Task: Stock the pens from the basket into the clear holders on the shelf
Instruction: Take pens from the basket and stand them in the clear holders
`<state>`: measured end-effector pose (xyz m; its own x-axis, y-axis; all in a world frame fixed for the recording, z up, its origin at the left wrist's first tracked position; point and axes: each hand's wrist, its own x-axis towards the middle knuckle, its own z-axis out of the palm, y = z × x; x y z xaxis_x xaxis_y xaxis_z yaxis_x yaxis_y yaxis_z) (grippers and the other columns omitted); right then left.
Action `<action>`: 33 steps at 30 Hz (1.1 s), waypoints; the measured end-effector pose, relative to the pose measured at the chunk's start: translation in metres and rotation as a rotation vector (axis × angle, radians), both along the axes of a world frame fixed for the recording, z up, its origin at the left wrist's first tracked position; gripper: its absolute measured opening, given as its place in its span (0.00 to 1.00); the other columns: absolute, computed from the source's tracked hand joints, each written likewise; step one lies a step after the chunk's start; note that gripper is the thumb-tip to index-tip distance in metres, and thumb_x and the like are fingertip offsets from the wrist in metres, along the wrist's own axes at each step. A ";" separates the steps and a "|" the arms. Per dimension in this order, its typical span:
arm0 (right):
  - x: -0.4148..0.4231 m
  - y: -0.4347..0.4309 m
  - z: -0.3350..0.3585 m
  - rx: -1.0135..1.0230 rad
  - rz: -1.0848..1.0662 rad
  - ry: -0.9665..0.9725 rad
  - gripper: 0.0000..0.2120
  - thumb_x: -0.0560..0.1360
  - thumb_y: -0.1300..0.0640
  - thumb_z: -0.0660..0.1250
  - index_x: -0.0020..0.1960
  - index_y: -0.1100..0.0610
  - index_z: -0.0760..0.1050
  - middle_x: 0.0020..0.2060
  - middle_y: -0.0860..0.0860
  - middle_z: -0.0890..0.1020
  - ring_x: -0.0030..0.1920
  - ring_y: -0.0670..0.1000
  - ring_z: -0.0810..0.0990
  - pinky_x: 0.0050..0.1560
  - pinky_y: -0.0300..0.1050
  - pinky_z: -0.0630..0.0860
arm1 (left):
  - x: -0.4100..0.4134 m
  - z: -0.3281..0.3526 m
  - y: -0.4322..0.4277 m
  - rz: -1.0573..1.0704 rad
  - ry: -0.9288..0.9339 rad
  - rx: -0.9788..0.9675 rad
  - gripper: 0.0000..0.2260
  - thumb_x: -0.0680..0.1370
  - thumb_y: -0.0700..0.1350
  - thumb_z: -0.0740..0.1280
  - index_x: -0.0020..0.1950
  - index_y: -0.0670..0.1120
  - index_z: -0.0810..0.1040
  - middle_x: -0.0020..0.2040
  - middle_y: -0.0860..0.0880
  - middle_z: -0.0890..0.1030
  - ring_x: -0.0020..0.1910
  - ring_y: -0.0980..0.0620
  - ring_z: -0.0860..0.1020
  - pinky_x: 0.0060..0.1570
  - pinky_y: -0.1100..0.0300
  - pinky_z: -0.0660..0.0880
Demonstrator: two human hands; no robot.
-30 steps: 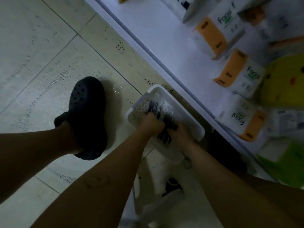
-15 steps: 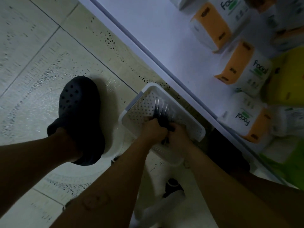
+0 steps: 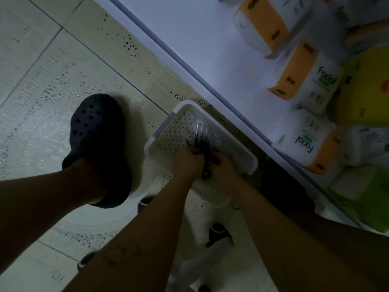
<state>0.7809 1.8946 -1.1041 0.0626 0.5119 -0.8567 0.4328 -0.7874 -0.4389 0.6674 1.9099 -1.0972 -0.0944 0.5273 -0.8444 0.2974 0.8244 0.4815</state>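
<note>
Both hands are down inside the white perforated plastic basket (image 3: 173, 137), which sits on the pale tiled floor (image 3: 42, 60) just beside the base of the white shelf unit (image 3: 200, 43). Left hand (image 3: 188, 163) and right hand (image 3: 224, 170) are close together, knuckles up, fingers curled round one bundle of dark pens (image 3: 200, 140) held between them. Exactly which fingers pinch which pen cannot be told in the dim light.

The pens look slim and mostly black. Their far ends fan out past the fingers toward the back of the basket, where a few pale or clear shiny streaks catch the light. A short dark stub of the bundle pokes out on the near side, in the gap between the two wrists. How many pens there are cannot be counted.

The basket is rectangular with rounded corners, rows of small holes in its bottom and walls, and a grey strip along its left rim.

Left of the basket a foot in a black rubber clog with round holes (image 3: 97, 131) stands on the tiles. On the shelf lie orange-and-white tissue packs printed "Facial" (image 3: 307, 81), a yellow package (image 3: 362, 89) beside them, and a green one (image 3: 362, 199) nearer the camera.
</note>
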 end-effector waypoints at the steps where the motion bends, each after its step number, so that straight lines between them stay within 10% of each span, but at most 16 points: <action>1: -0.001 -0.001 0.000 0.014 -0.012 -0.011 0.11 0.74 0.53 0.64 0.52 0.54 0.80 0.49 0.57 0.82 0.50 0.59 0.81 0.53 0.56 0.80 | 0.000 0.003 0.000 0.022 0.034 0.008 0.10 0.76 0.38 0.65 0.36 0.43 0.79 0.32 0.46 0.79 0.31 0.52 0.77 0.31 0.66 0.71; 5: -0.003 -0.004 0.015 0.132 -0.055 -0.127 0.03 0.77 0.60 0.66 0.48 0.57 0.79 0.41 0.50 0.81 0.41 0.45 0.80 0.41 0.33 0.75 | -0.003 0.012 0.001 0.059 0.027 0.019 0.08 0.76 0.35 0.65 0.41 0.46 0.79 0.39 0.51 0.78 0.39 0.55 0.76 0.41 0.63 0.73; 10: 0.001 -0.002 0.043 0.226 -0.125 -0.238 0.07 0.76 0.60 0.68 0.40 0.55 0.73 0.37 0.48 0.77 0.38 0.44 0.76 0.36 0.35 0.70 | -0.011 0.032 -0.001 0.068 -0.066 0.063 0.15 0.71 0.32 0.68 0.52 0.48 0.70 0.46 0.49 0.76 0.51 0.47 0.77 0.51 0.51 0.78; 15: 0.006 0.000 0.078 0.313 -0.070 -0.319 0.07 0.76 0.63 0.67 0.51 0.56 0.71 0.46 0.50 0.77 0.42 0.45 0.75 0.35 0.34 0.71 | -0.023 0.055 0.000 -0.086 -0.230 0.100 0.42 0.73 0.33 0.69 0.78 0.53 0.47 0.72 0.46 0.63 0.70 0.44 0.64 0.68 0.44 0.67; 22: 0.003 -0.022 0.124 0.400 -0.043 -0.247 0.17 0.79 0.56 0.63 0.68 0.49 0.72 0.61 0.53 0.77 0.59 0.54 0.77 0.58 0.55 0.77 | -0.030 0.111 0.007 -0.265 -0.222 0.277 0.25 0.74 0.33 0.66 0.69 0.48 0.64 0.48 0.45 0.77 0.48 0.42 0.78 0.43 0.52 0.79; 28: 0.001 -0.032 0.179 0.540 0.001 -0.330 0.14 0.82 0.49 0.55 0.40 0.50 0.73 0.34 0.50 0.77 0.38 0.52 0.76 0.38 0.47 0.71 | -0.018 0.171 -0.002 -0.287 -0.156 0.454 0.13 0.79 0.47 0.66 0.62 0.48 0.69 0.47 0.41 0.81 0.40 0.44 0.80 0.30 0.57 0.76; 33: 0.010 -0.038 0.228 0.712 -0.080 -0.331 0.15 0.82 0.53 0.56 0.47 0.60 0.77 0.38 0.54 0.79 0.41 0.56 0.77 0.40 0.50 0.71 | -0.004 0.226 -0.019 -0.308 -0.205 0.592 0.11 0.78 0.47 0.68 0.60 0.47 0.74 0.41 0.39 0.82 0.37 0.40 0.81 0.38 0.47 0.79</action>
<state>0.7905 1.8567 -0.8763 0.3166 0.9136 -0.2552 0.5828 -0.3996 -0.7075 0.6631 1.8908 -0.8708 0.2638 0.8813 -0.3920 0.3308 0.2991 0.8951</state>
